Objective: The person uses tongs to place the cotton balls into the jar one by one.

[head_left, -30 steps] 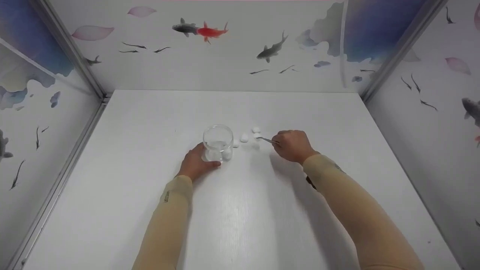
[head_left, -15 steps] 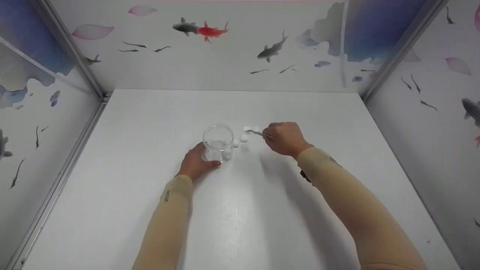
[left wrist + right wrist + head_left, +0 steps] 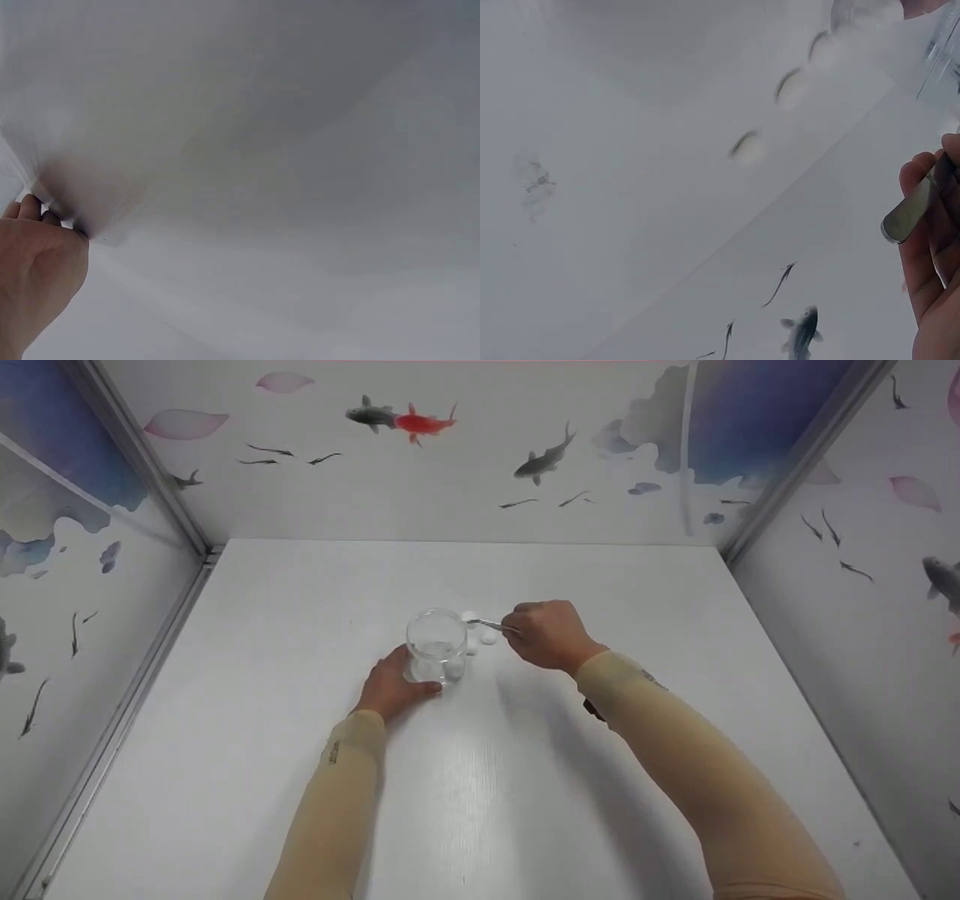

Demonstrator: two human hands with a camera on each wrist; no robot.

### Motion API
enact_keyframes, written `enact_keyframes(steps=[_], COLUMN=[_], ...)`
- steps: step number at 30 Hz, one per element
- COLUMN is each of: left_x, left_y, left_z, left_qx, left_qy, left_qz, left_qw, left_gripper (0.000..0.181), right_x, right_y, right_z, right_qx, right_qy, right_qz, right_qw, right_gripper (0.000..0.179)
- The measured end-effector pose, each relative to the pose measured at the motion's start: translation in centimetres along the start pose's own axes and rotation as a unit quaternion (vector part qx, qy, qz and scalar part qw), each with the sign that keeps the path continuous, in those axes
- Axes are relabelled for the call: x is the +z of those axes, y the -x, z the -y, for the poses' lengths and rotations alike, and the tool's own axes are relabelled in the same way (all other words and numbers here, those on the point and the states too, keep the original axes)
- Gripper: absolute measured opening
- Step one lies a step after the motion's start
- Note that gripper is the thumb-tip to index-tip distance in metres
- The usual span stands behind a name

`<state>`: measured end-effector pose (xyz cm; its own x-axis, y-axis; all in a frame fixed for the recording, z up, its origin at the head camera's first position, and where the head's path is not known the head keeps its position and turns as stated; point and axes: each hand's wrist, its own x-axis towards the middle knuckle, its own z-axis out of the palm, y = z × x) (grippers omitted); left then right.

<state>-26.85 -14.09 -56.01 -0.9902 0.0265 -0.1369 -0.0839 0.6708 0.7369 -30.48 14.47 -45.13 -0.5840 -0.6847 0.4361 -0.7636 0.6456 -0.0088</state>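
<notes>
In the head view my left hand [image 3: 391, 688] grips a clear glass [image 3: 436, 639] low on its left side, thumb along the front. Small white balls, like cotton balls, show through its lower wall. My right hand [image 3: 549, 631] pinches metal tweezers [image 3: 489, 625], whose tip points left. A white ball [image 3: 469, 616] is at that tip, beside the glass's right rim. In the right wrist view the tweezers' rounded end [image 3: 904, 222] sticks out of the hand. Fingers of my left hand [image 3: 41, 259] press at the glass wall in the left wrist view.
Three white balls lie in a row on the white table [image 3: 420, 810], the middle one [image 3: 791, 88] between its neighbours. White panels painted with fish and petals, such as the back wall [image 3: 465, 495], enclose the table on three sides.
My right hand has moved left and slightly away from me, bringing the tweezers and the white ball from above the table to the glass's rim. My left hand and the glass have stayed put.
</notes>
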Motion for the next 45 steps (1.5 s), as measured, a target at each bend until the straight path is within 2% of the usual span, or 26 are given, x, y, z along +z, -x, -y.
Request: enact_keyframes(steps=[5, 12, 18, 24, 30, 35, 45], left_x=[-0.1, 0.0, -0.2, -0.4, -0.4, -0.3, -0.2], left_y=[0.2, 0.1, 0.2, 0.3, 0.2, 0.1, 0.3], left_z=[-0.2, -0.4, -0.5, -0.6, -0.4, -0.1, -0.4], left_qx=[0.003, 0.009, 0.015, 0.007, 0.008, -0.004, -0.009], left_qy=[0.002, -0.003, -0.001, 0.003, -0.002, -0.006, 0.01], left_qz=[-0.001, -0.006, -0.006, -0.006, -0.006, -0.001, 0.0], left_qw=[1.0, 0.9999, 0.9999, 1.0, 0.9999, 1.0, 0.9999], left_gripper=[0.102, 0.101, 0.1, 0.101, 0.1, 0.102, 0.1], right_x=[0.3, 0.6, 0.9, 1.1, 0.8, 0.7, 1.8], right_y=[-0.7, -1.5, -1.4, -1.1, -0.6, 0.6, 3.7], right_z=[1.0, 2.3, 2.2, 1.6, 0.4, -1.4, -5.0], right_qx=[-0.017, -0.026, -0.02, -0.015, -0.006, 0.01, 0.087], right_qy=[-0.006, -0.005, -0.011, -0.009, -0.008, -0.001, 0.028], right_qz=[-0.005, 0.025, 0.029, 0.028, 0.016, 0.007, 0.044], right_qw=[0.9998, 0.9993, 0.9993, 0.9995, 0.9998, 0.9999, 0.9948], right_gripper=[0.014, 0.012, 0.013, 0.01, 0.01, 0.01, 0.01])
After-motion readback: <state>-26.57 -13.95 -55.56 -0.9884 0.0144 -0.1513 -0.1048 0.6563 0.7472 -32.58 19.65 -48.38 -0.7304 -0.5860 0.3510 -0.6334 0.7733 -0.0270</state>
